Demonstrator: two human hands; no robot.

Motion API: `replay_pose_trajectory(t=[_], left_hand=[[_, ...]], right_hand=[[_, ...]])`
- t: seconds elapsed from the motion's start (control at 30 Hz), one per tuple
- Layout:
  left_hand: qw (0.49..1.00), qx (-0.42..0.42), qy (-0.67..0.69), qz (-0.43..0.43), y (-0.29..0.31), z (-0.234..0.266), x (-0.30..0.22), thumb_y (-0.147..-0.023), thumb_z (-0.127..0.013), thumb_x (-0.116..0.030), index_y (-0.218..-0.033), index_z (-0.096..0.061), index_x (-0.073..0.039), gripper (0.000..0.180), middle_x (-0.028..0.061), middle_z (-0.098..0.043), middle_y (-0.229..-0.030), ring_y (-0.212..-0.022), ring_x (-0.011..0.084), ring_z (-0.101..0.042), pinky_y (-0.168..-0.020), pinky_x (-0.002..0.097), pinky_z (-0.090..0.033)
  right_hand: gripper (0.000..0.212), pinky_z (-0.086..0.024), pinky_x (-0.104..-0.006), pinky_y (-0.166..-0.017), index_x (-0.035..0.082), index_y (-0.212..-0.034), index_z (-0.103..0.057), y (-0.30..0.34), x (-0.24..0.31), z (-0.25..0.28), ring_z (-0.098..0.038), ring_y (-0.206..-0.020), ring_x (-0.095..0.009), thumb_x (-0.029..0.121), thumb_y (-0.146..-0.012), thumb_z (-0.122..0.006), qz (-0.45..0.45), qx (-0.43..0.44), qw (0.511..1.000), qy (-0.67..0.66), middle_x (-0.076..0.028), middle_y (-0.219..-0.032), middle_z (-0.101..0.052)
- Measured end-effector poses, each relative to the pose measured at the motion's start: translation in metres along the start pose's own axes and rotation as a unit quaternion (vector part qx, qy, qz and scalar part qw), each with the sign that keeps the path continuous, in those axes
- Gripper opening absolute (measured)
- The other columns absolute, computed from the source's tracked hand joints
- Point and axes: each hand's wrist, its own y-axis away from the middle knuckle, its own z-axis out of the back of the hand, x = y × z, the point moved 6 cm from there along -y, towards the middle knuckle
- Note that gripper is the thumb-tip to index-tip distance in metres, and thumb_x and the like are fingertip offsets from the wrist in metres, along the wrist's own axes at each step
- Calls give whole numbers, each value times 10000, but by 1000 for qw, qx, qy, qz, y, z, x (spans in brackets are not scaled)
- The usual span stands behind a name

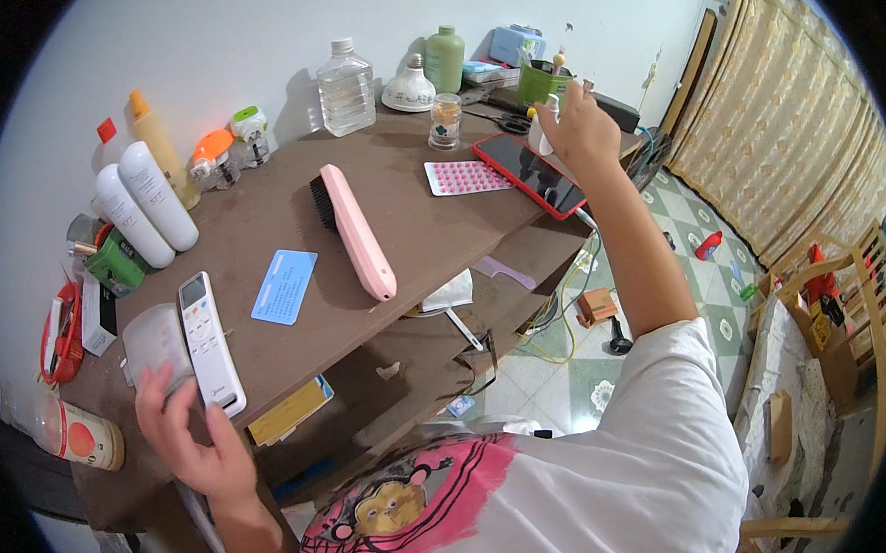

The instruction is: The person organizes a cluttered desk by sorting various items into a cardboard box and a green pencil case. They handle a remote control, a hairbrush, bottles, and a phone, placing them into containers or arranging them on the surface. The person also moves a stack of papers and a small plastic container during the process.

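My left hand [199,439] has its fingers spread over the desk's near left edge, holding nothing. Its fingertips are at a translucent pale case [154,342] and the lower end of a white remote control [208,344]. My right hand [588,134] reaches to the far right, its fingers closed around a small white bottle [540,137], which they partly hide. Below that hand lies a red-edged smartphone [530,172], beside a blister pack of pink pills [468,177]. A pink hairbrush [356,236] and a blue card [284,286] lie mid-desk.
Along the wall stand two white bottles [144,204], a clear jug [346,89], a green bottle [445,61] and a glass jar [445,122]. A green holder [543,83] is near my right hand. A lidded jar [83,436] stands at the left edge. A shelf [418,378] lies below.
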Motion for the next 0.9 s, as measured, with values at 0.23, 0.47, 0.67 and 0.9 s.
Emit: replay_pose_trajectory(t=[0.23, 0.47, 0.67, 0.9], left_hand=[[987, 72, 52, -136, -11, -24, -66, -819, -574, -252, -917, -603, -57, 220, 131, -574, -1106, -1108, 375, -482, -929, 506, -361], [991, 60, 76, -88, -10, -31, -52, -770, -611, -207, -893, -618, -53, 197, 126, -587, -1086, -1097, 366, -497, -923, 487, -373], [998, 8, -14, -57, -13, -8, -20, -710, -649, -151, -887, -621, -61, 201, 118, -593, -1076, -1073, 360, -513, -922, 464, -375], [998, 42, -21, 29, -15, -19, 6, -707, -669, -133, -923, -595, -30, 251, 148, -566, -1096, -1084, 377, -509, -917, 465, -390]], right_hand=[[538, -534, -438, -701, 34, -1121, -460, -5, -6, -58, -653, -862, -356, 484, -845, -562, 0, 75, 997, -34, -227, -946, -648], [435, -496, -449, -781, 22, -969, -546, -20, -10, -74, -630, -919, -370, 424, -813, -605, -15, 92, 992, -86, -208, -961, -651], [476, -493, -424, -725, 2, -1065, -540, -10, 50, 14, -632, -821, -345, 392, -807, -630, 127, -34, 969, -210, -193, -896, -647], [451, -510, -300, -683, -14, -1049, -541, 44, 244, 44, -628, -783, -178, 300, -782, -723, 331, 238, 678, -611, -123, -895, -654]])
